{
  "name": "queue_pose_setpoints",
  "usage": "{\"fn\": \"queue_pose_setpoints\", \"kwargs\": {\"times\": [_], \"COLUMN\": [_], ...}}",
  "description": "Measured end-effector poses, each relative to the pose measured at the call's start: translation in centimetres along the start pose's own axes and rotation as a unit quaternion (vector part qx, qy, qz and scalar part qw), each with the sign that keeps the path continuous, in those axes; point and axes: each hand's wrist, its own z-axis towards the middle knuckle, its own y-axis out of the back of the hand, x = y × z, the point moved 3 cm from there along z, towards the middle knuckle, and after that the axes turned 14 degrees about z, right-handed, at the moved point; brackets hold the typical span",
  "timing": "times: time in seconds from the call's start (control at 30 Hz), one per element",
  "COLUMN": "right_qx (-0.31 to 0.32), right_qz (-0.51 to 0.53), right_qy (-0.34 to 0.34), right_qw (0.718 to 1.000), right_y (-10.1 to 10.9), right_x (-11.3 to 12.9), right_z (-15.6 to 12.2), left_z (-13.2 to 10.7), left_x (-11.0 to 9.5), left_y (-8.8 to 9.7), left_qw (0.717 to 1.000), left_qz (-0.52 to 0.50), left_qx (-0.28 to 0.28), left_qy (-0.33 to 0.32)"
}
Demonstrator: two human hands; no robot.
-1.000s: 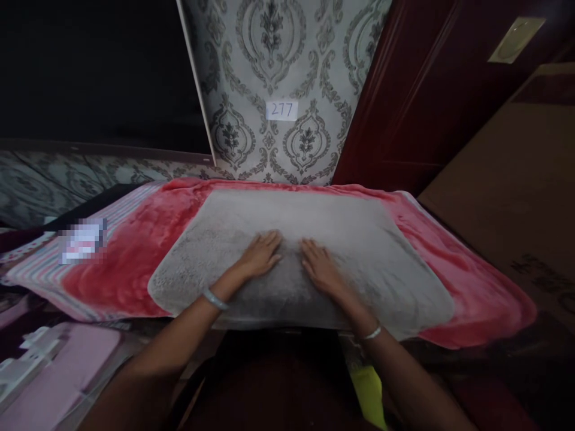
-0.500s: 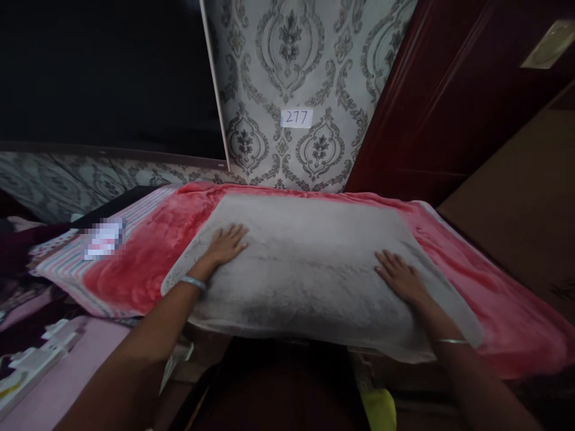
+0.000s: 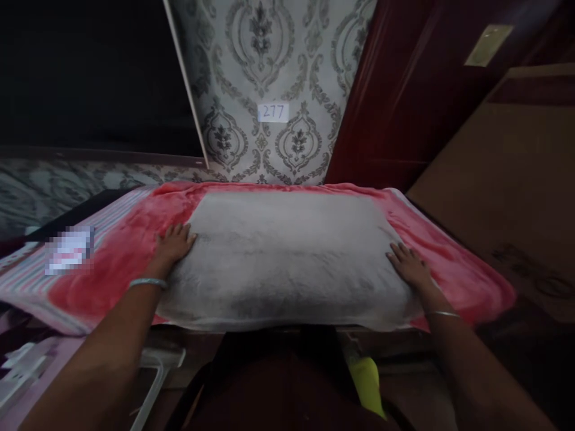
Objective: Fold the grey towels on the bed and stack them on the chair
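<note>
A grey plush cloth lies across a red fuzzy blanket, its front edge hanging near the table's front. My left hand rests on the cloth's left edge, fingers spread and pointing away from me. On the opposite side, my right hand lies flat at the right edge, fingers stretched toward the cloth's middle. Neither hand grips anything. Soft creases and darker patches run over the cloth's surface. Whether its side edges are folded under cannot be made out.
A patterned wall with a paper label stands behind. A dark screen is at the upper left, a dark red door and a cardboard box at the right. White plastic pieces lie at the lower left.
My hands have moved apart, from on top of the grey cloth out to its left and right edges. The cloth now looks narrower at its front corners. The view has shifted slightly right.
</note>
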Motion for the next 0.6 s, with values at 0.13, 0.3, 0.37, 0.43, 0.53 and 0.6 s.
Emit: {"fn": "queue_pose_setpoints", "kwargs": {"times": [0.13, 0.3, 0.37, 0.43, 0.53, 0.6], "right_qx": [-0.032, 0.045, 0.074, 0.070, 0.029, -0.002], "right_qz": [-0.031, -0.014, -0.008, -0.010, -0.020, -0.030], "right_qy": [0.011, 0.158, 0.203, 0.204, 0.149, 0.098], "right_qw": [0.999, 0.986, 0.976, 0.977, 0.988, 0.995], "right_y": [0.7, -2.2, -3.4, -3.7, -2.6, -1.4], "right_x": [3.0, 10.3, 11.8, 11.3, 7.8, 4.5], "right_z": [-1.9, -5.6, -6.7, -6.9, -6.2, -5.5], "left_z": [-1.7, -5.5, -6.3, -6.6, -6.5, -6.5], "left_x": [-3.9, -11.2, -12.4, -12.6, -12.2, -12.1], "left_y": [0.9, -0.1, -0.6, -0.8, -0.8, -0.7], "left_qw": [0.995, 0.966, 0.962, 0.965, 0.966, 0.966], "left_qz": [0.000, 0.002, 0.003, 0.002, 0.000, -0.002], "left_qx": [-0.070, -0.053, -0.047, -0.051, -0.058, -0.066], "left_qy": [-0.064, -0.252, -0.267, -0.256, -0.250, -0.251]}}
